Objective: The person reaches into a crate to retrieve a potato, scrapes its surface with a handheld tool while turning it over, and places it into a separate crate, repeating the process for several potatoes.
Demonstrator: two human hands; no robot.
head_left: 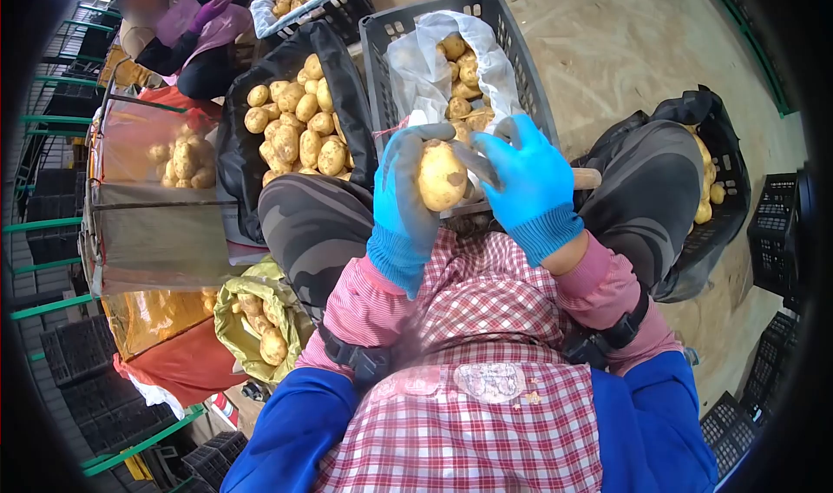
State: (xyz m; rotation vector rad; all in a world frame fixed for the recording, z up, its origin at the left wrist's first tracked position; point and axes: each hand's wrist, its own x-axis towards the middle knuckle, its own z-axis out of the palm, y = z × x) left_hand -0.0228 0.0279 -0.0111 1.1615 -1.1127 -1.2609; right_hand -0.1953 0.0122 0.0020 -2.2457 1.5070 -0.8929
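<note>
A round yellow potato with small dark spots is in my left hand. My left hand, in a blue glove with a grey palm, is closed around the potato from the left and above. My right hand, gloved alike, has curled fingers, and its grey thumb side meets the potato's right edge. From the far side of this hand sticks out a wooden handle, seemingly gripped in the palm; the tool's other end is hidden. Just beyond both hands stands a grey crate with a white liner and potatoes.
Left of the grey crate, a black-lined container holds many potatoes. A green sack of potatoes lies by my left leg. At my right is a black crate with potatoes. A person in purple gloves sits at upper left.
</note>
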